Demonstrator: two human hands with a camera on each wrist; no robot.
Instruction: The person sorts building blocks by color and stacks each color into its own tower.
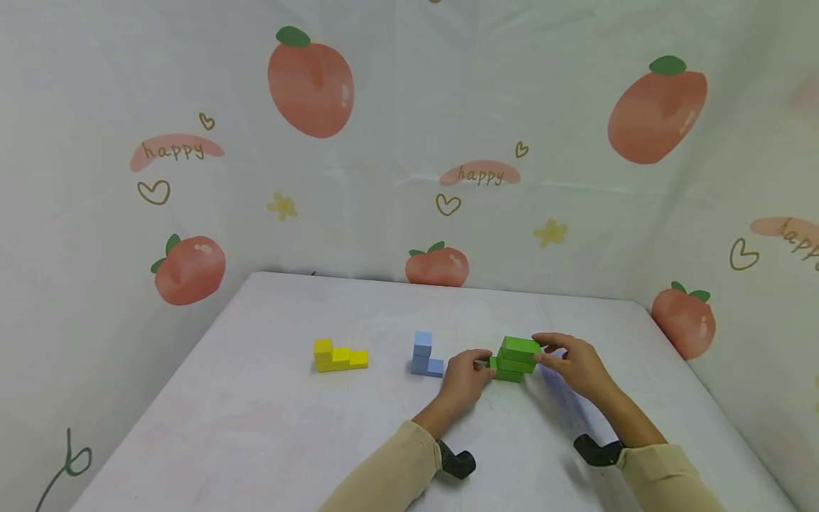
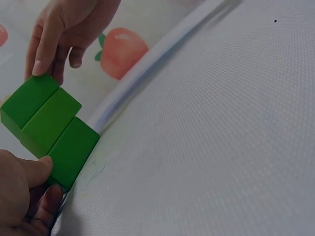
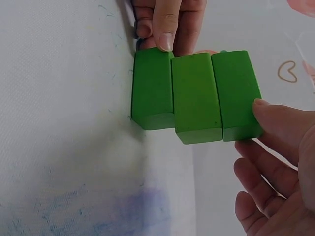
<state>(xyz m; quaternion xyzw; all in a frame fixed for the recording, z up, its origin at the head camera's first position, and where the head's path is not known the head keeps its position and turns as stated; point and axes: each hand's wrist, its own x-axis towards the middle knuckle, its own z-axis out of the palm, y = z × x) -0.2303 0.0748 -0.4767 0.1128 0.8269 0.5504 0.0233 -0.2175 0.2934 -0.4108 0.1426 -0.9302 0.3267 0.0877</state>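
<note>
Three green blocks are stacked in a staggered pile on the white table (image 1: 256, 441). My left hand (image 1: 463, 380) pinches the end of the bottom block (image 2: 74, 152), thumb on its near face. At the other side, my right hand (image 1: 579, 366) holds the end of the top block (image 3: 237, 91) between thumb and fingers. Sandwiched between them lies the middle block (image 3: 198, 96), of a lighter green in the right wrist view. The top block overhangs the bottom one toward my right hand.
Left of my left hand stands a blue L-shaped block group (image 1: 422, 353). Farther left is a yellow stepped block group (image 1: 333, 359). A printed cloth (image 1: 384, 142) hangs behind the table's back edge. Black wrist straps (image 1: 457, 462) show at both sleeves.
</note>
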